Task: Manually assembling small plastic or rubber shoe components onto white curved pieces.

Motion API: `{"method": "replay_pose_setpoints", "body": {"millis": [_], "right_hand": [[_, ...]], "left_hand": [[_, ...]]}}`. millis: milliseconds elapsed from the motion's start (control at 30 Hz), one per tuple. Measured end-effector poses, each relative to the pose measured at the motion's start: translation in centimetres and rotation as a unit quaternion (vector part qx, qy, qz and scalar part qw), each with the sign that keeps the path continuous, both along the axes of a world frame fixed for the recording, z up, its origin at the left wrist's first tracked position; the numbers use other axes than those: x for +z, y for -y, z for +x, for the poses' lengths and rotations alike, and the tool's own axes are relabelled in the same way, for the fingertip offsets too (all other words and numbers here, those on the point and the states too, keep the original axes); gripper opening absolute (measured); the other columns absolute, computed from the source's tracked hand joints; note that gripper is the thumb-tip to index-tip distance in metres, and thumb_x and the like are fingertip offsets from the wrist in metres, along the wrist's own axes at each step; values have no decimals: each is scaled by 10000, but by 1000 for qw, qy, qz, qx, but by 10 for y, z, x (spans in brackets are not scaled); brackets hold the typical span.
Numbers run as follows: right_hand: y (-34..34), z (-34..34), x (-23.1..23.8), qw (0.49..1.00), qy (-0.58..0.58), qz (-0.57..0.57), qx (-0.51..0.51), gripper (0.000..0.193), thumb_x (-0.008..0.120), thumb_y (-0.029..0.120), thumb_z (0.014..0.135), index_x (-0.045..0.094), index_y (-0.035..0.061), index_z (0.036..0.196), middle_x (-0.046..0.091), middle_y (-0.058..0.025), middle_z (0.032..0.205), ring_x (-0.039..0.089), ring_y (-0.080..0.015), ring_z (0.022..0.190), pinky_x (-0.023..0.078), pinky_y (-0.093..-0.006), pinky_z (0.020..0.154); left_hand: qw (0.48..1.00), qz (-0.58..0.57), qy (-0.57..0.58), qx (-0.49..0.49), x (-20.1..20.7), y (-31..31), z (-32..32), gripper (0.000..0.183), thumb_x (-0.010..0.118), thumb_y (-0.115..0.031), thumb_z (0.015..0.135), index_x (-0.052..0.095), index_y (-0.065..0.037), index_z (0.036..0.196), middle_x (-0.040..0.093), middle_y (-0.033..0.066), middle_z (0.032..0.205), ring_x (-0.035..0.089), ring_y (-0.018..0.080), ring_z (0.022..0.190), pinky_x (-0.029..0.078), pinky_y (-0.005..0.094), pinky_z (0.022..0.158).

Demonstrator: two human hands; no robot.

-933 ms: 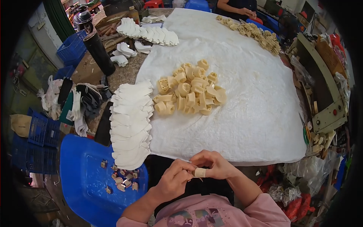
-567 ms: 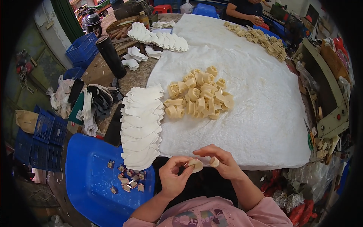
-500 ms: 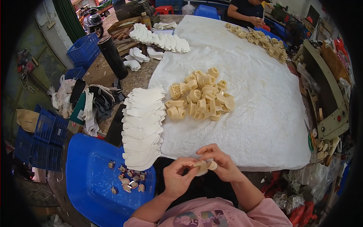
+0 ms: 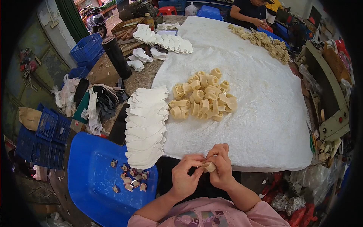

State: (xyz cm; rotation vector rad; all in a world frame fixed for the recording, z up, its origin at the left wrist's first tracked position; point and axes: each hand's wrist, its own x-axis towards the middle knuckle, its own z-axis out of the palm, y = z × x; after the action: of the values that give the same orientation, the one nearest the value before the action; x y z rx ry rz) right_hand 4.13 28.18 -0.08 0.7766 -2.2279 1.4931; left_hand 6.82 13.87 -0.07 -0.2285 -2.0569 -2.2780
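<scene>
Just in front of my body, both hands close round one small cream piece that looks like a plastic shoe heel [image 4: 210,167]. My left hand [image 4: 186,174] pinches its left side between thumb and fingers. My right hand [image 4: 221,167] curls over its right side, fingers bent and pressed in. Much of the piece is hidden by the fingers, so I cannot tell if a thin white piece is wrapped on it. Beyond my hands, a pile of similar cream heels [image 4: 204,94] lies on the white sheet [image 4: 264,125]. White curved cut pieces [image 4: 146,126] overlap in a long row to the left.
A blue basin [image 4: 89,166] at lower left holds several small metallic-looking pieces [image 4: 130,181]. More white pieces [image 4: 162,39], a dark cylinder [image 4: 115,56] and gloves [image 4: 106,96] lie at the left. Far right, another person [image 4: 249,13] sits by a second cream pile [image 4: 264,41].
My hands have drawn closer together. My right fingers have folded down over the cream piece, which has turned and shows less than before. The whole view has shifted slightly.
</scene>
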Motion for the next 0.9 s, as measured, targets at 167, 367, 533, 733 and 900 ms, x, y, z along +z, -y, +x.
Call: {"method": "replay_pose_setpoints", "body": {"millis": [167,367,533,733,900], "right_hand": [[-10,2,-4,984,92,-103,110,159,643,126,811,543,45,904,518,-48,878,442,-232,906,341,-358,827],[-24,-6,11,805,492,-232,236,379,675,90,815,541,36,1165,600,-88,1052,580,-151,911,458,-306,811],[-31,-8,9,939,250,-94,215,453,744,70,721,559,40,1133,633,-71,991,596,-183,877,483,-325,745],[-11,-7,19,985,73,2,154,416,759,88,683,603,77,1068,634,-70,939,588,-245,794,479,-312,680],[-7,-9,-10,996,15,-3,83,445,735,171,737,559,62,1130,548,-103,1043,565,-234,761,471,-331,714]], "left_hand": [[970,-171,-169,42,9,15,-6,132,736,-36,719,635,-43,803,548,139,1080,523,219,902,448,305,734],[924,-227,-299,63,11,18,-2,232,740,47,597,635,-55,776,573,81,962,542,274,901,451,335,749],[988,-36,-123,-85,6,26,8,197,658,-119,781,659,-44,963,516,141,1134,557,259,919,445,354,817],[958,101,137,-230,-3,20,-1,559,398,-185,954,145,-12,1421,487,91,1068,484,141,931,383,255,851],[976,116,81,-166,-10,8,-1,508,385,-180,957,181,-7,1389,496,82,999,487,117,857,404,250,763]]}}
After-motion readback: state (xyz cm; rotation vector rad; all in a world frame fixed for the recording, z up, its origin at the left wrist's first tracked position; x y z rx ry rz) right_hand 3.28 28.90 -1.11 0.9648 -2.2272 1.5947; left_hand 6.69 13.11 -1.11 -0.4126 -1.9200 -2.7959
